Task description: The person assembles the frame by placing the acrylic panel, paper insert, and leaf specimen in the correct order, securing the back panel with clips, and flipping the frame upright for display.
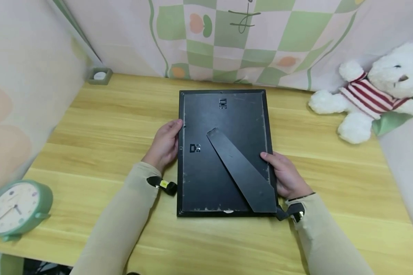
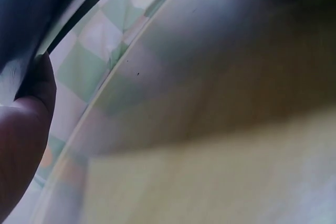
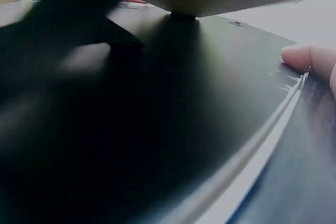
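- The left hand (image 1: 165,143) sits at the left edge of the picture frame (image 1: 223,152), thumb tip on the black rim, the other fingers curled down along the side and gripping it.
- The right hand (image 1: 286,176) holds the opposite edge lower down, thumb laid on the backing near the rim, fingers wrapped under the side.
- From the right wrist view a fingertip (image 3: 310,59) presses just at the frame's pale inner edge.
- The frame lies face down and flat on the wooden table (image 1: 330,183), near its middle, long sides running away from the person.
- Its fold-out stand (image 1: 241,172) lies diagonally across the back, wide end at the lower right corner.
- A small hanger clip (image 1: 222,103) sits near the top edge.
- A white teddy bear (image 1: 375,91) in a striped top lies well off to the right.
- A green alarm clock (image 1: 15,210) stands at the near left corner.
- A small green holder (image 1: 99,75) rests in the far left corner by the checked cloth (image 1: 247,38).
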The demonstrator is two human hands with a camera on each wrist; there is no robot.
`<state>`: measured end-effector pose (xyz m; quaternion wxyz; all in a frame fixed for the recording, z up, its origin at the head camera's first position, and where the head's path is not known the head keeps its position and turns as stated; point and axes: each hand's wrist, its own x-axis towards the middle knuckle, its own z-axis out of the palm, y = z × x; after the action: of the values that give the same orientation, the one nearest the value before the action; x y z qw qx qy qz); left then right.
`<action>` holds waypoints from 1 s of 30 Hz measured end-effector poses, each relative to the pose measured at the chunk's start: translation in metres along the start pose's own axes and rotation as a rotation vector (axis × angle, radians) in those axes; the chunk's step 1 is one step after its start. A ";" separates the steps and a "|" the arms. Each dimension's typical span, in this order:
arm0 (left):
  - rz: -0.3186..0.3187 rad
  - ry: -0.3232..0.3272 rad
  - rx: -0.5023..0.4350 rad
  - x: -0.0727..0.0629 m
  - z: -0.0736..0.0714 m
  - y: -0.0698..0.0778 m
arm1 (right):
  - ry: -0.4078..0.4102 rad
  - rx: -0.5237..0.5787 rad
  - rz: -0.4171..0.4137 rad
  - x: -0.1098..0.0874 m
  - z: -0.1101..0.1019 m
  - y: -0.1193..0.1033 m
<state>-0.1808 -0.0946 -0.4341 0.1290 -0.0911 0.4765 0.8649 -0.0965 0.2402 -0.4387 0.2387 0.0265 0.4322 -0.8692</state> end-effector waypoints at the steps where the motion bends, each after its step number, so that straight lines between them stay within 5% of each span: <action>1: 0.001 -0.002 -0.002 0.000 0.000 0.000 | -0.002 0.001 0.000 0.000 0.000 0.000; 20: -0.058 -0.030 -0.133 0.000 -0.005 -0.004 | 0.029 -0.035 0.028 0.001 0.002 -0.002; 30: -0.081 -0.048 -0.130 0.003 -0.009 -0.010 | 0.057 -0.059 0.054 0.001 0.001 -0.003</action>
<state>-0.1803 -0.0967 -0.4482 0.1691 -0.0976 0.4121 0.8900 -0.0984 0.2408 -0.4357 0.2505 0.0558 0.4635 -0.8481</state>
